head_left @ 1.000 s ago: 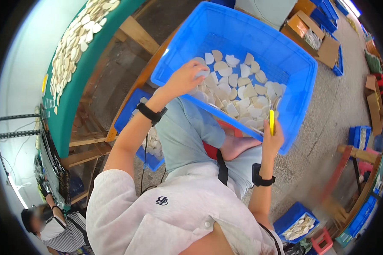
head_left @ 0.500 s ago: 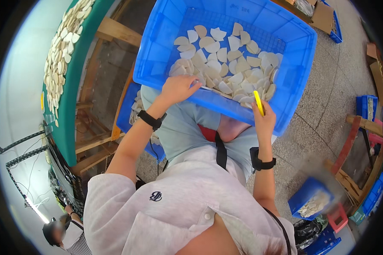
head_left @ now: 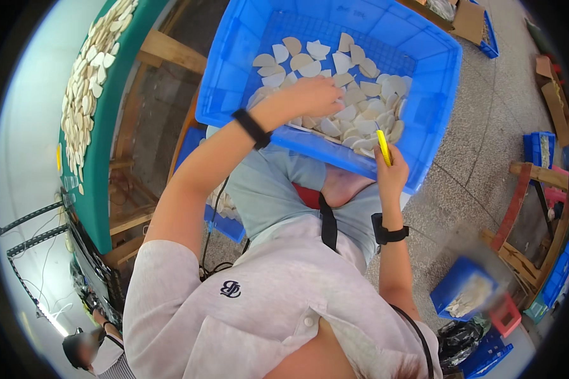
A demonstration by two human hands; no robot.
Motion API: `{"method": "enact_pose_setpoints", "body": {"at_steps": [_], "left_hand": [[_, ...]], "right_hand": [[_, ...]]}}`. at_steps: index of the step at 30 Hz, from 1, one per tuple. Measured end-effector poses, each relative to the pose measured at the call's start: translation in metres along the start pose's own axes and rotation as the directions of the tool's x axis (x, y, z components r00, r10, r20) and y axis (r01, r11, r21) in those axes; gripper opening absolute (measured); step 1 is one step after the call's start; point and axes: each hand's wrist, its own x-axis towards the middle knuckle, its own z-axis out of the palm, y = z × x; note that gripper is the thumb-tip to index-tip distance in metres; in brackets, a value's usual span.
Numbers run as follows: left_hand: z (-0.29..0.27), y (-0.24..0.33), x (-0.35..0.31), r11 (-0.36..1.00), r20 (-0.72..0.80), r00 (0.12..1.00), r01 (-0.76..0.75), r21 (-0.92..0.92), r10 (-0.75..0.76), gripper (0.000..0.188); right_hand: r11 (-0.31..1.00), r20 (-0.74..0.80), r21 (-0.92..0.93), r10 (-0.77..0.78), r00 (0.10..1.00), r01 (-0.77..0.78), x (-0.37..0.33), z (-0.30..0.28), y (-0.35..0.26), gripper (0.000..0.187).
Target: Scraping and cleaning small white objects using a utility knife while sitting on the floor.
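The right hand (head_left: 395, 172) pinches a slim yellow plastic cutter (head_left: 384, 146), its thin tip up, at the near edge of a big blue plastic bin (head_left: 435, 85), close to the near right corner. The left hand (head_left: 315, 96) reaches past that edge, fingers down on flat, pale, half-round pieces (head_left: 355, 96); I can't tell if it pinches one. The pieces lie loose inside, thickest along the near edge. If the left hand swings too close, the bare tip could poke it; a loose grip could drop the cutter in the pile. Beyond the bin's left edge, a green table (head_left: 96, 218) holds more pieces.
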Motion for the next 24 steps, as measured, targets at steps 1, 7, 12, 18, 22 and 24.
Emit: {"method": "enact_pose_setpoints", "body": {"at_steps": [1,7,12,18,22,24], "left_hand": [[0.005,-0.001,0.016,0.994,0.179,0.983,0.019,0.106,-0.038,0.027],[0.037,0.013,0.048,0.881,0.567,0.685,0.433,0.19,-0.458,0.033],[0.055,-0.001,0.052,0.92,0.732,0.564,0.307,0.244,-0.382,0.03],[-0.014,0.013,0.043,0.965,0.603,0.797,0.19,-0.182,-0.043,0.036],[-0.069,0.061,-0.012,0.652,0.102,0.99,0.143,-0.744,-0.099,0.025],[-0.08,0.078,-0.035,0.528,0.028,0.988,0.103,-0.843,-0.149,0.022]], "right_hand": [[1.0,0.008,0.021,0.002,1.0,-0.002,0.0,-0.001,-0.001,0.026],[0.996,-0.008,0.091,-0.019,1.0,0.02,0.003,0.001,0.004,0.025],[0.995,-0.018,0.095,-0.031,0.999,0.033,0.004,0.001,0.004,0.026],[0.894,0.095,0.441,0.042,0.995,-0.08,0.015,-0.023,-0.008,0.021],[0.843,0.099,0.524,0.08,0.992,-0.12,0.002,-0.056,-0.061,0.018],[0.811,0.112,0.57,0.082,0.99,-0.132,-0.006,-0.066,-0.084,0.018]]}}
